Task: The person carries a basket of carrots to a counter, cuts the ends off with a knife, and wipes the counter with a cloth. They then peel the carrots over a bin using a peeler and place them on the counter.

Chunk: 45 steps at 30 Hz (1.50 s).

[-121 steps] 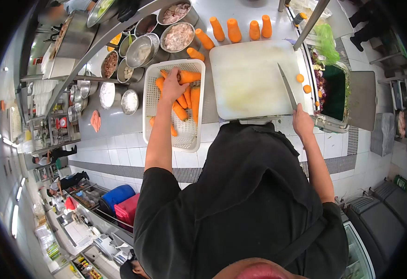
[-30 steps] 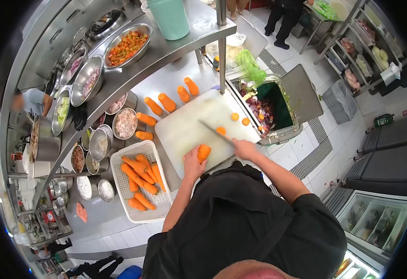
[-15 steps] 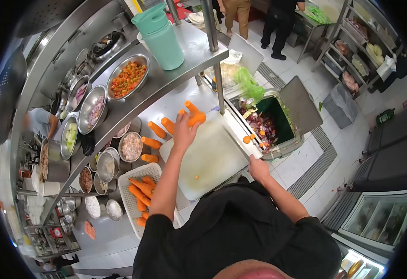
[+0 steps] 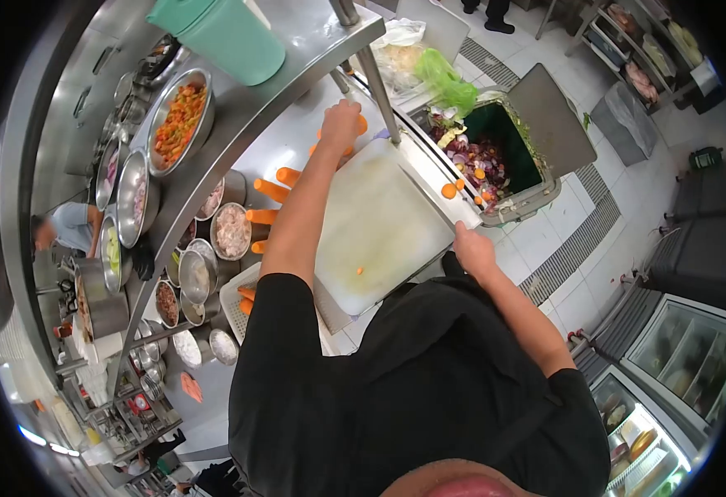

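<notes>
My left hand (image 4: 342, 124) is stretched out beyond the far end of the white cutting board (image 4: 379, 215), its fingers closed around a carrot (image 4: 362, 124) that shows partly past them. Several peeled carrots (image 4: 272, 190) lie in a row left of the board, some behind my left forearm. My right hand (image 4: 472, 247) is closed at the board's right edge on the handle of a knife (image 4: 431, 199), whose thin blade runs along that edge. A small orange carrot piece (image 4: 360, 271) rests on the board.
A bin (image 4: 545, 186) of onion and vegetable scraps stands at the right, with carrot ends (image 4: 449, 190) on the ledge beside it. Overhead, a steel shelf (image 4: 313, 50) carries a green pitcher (image 4: 230, 41) and bowls. A white basket (image 4: 232, 302) of carrots sits left of my arm.
My left hand has moved forward, away from over the board to the far carrots. My right hand stays by the board's right edge. The camera view has shifted.
</notes>
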{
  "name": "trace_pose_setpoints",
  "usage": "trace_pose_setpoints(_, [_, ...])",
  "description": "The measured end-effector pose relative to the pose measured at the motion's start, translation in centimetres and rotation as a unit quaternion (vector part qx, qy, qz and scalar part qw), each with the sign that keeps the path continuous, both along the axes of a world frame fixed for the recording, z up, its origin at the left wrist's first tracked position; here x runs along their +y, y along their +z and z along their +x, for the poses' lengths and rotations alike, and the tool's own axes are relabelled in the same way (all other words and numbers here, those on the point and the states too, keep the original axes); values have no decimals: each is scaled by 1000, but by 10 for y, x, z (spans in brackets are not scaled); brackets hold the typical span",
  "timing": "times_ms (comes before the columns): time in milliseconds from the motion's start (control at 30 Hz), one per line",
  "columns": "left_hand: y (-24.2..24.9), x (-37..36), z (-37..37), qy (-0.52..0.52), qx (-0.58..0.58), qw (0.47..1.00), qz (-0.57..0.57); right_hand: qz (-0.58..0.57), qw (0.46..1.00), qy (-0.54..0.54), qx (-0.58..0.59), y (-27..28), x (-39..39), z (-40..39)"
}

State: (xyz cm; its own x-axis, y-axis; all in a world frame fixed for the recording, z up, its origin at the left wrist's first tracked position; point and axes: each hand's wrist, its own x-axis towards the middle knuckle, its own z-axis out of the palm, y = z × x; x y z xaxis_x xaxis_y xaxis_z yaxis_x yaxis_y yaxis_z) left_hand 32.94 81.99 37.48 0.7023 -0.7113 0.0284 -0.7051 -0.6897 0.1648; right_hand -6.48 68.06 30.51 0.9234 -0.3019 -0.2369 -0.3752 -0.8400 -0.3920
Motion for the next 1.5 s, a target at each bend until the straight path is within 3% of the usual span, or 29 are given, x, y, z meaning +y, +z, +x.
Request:
trace_pose_setpoints(33, [-9,-6,5,1,-33,996,82,-3,1000,-3,3,1,-2,1])
trace_pose_setpoints(67, [-16,-11,14,1,-30,996,80,-2,1000,-5,10,2,-2,4])
trace_pose_setpoints(133, [-29,-14,15,39,8,972,231,3,999,-8,31,3,-3,0])
trace_pose_setpoints(167, [-37,-8,5,39,20,970,238,6,999,-10,43,2,-9,3])
trace_pose_setpoints(233, [-31,4,-26,20,-141,989,39,34,999,-1,42,-7,-25,2])
trace_pose_setpoints(367, [-10,40,-140,58,-65,973,-216,6,998,-50,38,-8,-67,-11])
trace_pose_setpoints(433, [-15,82,-206,50,-73,964,-251,-36,996,-80,34,-7,-84,-21])
trace_pose_setpoints(500, [-22,135,-263,89,-42,944,-316,-27,999,-40,9,-5,-84,-23])
trace_pose_setpoints(567, [-23,201,-309,188,-78,935,-292,-11,1000,24,-11,24,-60,-19])
trace_pose_setpoints(667, [-27,294,-353,366,-180,884,-227,-29,990,129,-50,18,-25,-12])
trace_pose_setpoints(733, [-38,358,-374,488,-149,836,-200,-49,980,178,74,9,-3,0])
trace_pose_setpoints(833, [-31,389,-368,572,-139,782,-206,-38,985,164,31,-2,11,6])
trace_pose_setpoints(967, [-68,426,-314,563,-163,786,-195,-46,982,181,27,1,15,10])
trace_pose_setpoints(1033, [-78,455,-302,589,-60,770,-237,-55,980,188,22,-4,11,9])
trace_pose_setpoints(1067, [-75,470,-307,592,-61,767,-239,-60,980,189,24,-6,10,9])
trace_pose_setpoints(1133, [-53,501,-310,585,61,717,-375,-64,979,191,22,-7,11,12])
trace_pose_setpoints(1200, [-59,552,-328,542,-34,715,-440,-56,984,168,21,-6,13,8])
trace_pose_setpoints(1267, [23,512,-363,571,30,559,-600,-53,986,157,17,-8,16,6])
trace_pose_setpoints(1367, [62,514,-400,531,116,560,-626,-45,987,152,7,-13,14,5])
trace_pose_setpoints(1500, [61,487,-409,563,137,592,-560,-48,986,157,4,-15,12,5])
